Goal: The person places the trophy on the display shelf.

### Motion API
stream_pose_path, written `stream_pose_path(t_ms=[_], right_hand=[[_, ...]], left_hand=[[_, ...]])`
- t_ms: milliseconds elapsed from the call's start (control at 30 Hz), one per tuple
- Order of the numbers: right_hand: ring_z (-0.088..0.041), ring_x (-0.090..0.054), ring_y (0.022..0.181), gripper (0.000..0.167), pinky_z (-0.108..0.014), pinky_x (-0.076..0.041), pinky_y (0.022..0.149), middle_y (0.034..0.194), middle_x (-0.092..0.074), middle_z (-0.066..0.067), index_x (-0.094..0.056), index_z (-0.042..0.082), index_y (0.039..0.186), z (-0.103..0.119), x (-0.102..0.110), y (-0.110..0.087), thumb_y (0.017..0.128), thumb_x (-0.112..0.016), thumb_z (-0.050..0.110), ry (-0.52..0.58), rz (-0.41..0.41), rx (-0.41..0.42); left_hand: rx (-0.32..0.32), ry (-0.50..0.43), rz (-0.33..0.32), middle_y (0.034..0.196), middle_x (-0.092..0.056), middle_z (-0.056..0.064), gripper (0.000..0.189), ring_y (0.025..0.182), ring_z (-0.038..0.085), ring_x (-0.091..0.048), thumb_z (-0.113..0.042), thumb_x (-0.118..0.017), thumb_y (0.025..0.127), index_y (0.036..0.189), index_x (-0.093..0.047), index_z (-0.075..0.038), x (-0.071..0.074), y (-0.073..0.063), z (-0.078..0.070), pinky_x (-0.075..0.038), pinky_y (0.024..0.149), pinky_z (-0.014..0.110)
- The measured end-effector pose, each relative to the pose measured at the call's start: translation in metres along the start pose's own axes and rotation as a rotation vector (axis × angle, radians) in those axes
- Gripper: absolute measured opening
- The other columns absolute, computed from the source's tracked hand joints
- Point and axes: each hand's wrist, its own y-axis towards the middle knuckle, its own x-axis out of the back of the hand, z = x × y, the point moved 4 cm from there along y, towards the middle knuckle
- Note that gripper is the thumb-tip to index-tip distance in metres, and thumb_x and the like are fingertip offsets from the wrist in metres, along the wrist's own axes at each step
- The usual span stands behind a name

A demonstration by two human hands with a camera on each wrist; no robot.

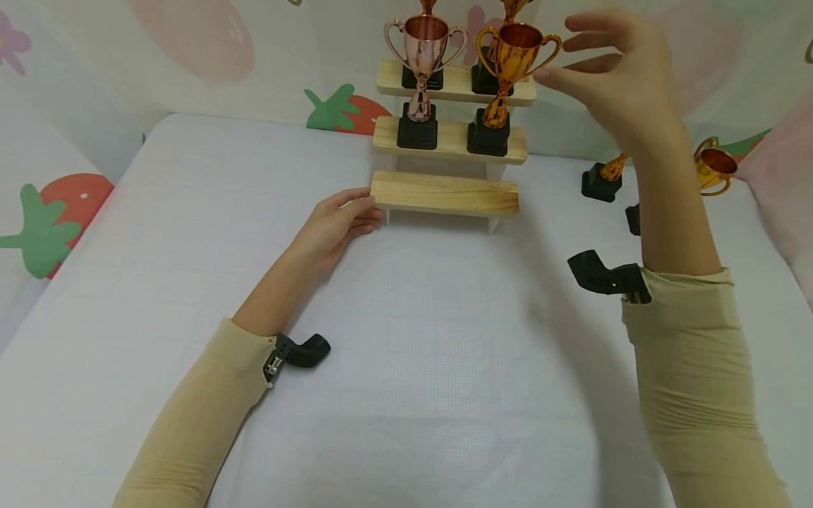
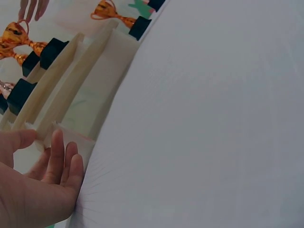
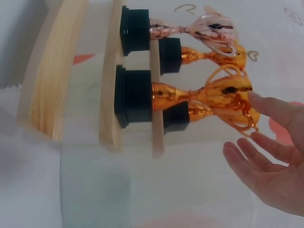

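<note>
We look at what seems an indoor corner; home or studio, we cannot tell. Pale, curtain-like sheets [image 1: 286,49] printed with red strawberries [image 1: 70,219] and mauve flowers [image 1: 11,44] surround a broad, white-covered table [image 1: 406,381], where a tiered pale-wood display stand [image 1: 444,192] bears shiny gold- and copper-coloured trophies [image 1: 516,53].

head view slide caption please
Left hand holding one end of the lowest wooden shelf, right hand beside a gold trophy on the middle shelf.

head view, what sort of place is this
Probably a staged tabletop display corner, though whether in a home or studio I can't tell: a white-covered table, a tiered wooden display stand bearing trophy cups, and a strawberry-print backdrop.
</note>
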Motion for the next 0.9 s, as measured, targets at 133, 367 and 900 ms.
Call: stream_pose_path(t_ms=[133, 367, 900], right_hand=[[-0.015, -0.065, 0.127, 0.060, -0.025, -0.048, 0.112, 0.148, -0.060, -0.003, -0.057, 0.022, 0.152, -0.008, 0.010, -0.006, 0.097, -0.079, 0.029, 0.013, -0.023, -0.018], [-0.004, -0.065, 0.103, 0.055, -0.018, -0.052, 0.096, 0.121, -0.063, 0.014, -0.063, 0.019, 0.146, -0.023, 0.028, -0.015, 0.094, -0.082, 0.021, 0.101, -0.064, -0.016], [0.000, -0.064, 0.091, 0.047, -0.014, -0.047, 0.076, 0.108, -0.066, 0.018, -0.072, 0.020, 0.134, -0.059, 0.059, -0.032, 0.089, -0.086, 0.017, 0.155, -0.172, -0.089]], left_hand=[[0.002, 0.012, -0.001, 0.092, -0.069, -0.006, 0.046, 0.094, 0.008, -0.064, -0.012, -0.051, 0.112, 0.155, -0.044, 0.004, 0.000, -0.001, 0.000, -0.053, 0.087, 0.018], [0.000, 0.032, -0.001, 0.095, -0.068, -0.006, 0.047, 0.097, 0.009, -0.064, -0.013, -0.051, 0.112, 0.156, -0.044, 0.003, 0.001, -0.001, 0.000, -0.053, 0.090, 0.019], [0.010, 0.040, -0.010, 0.100, -0.066, -0.002, 0.047, 0.100, 0.010, -0.064, -0.015, -0.052, 0.113, 0.156, -0.044, 0.001, 0.002, -0.001, 0.001, -0.053, 0.092, 0.020]])
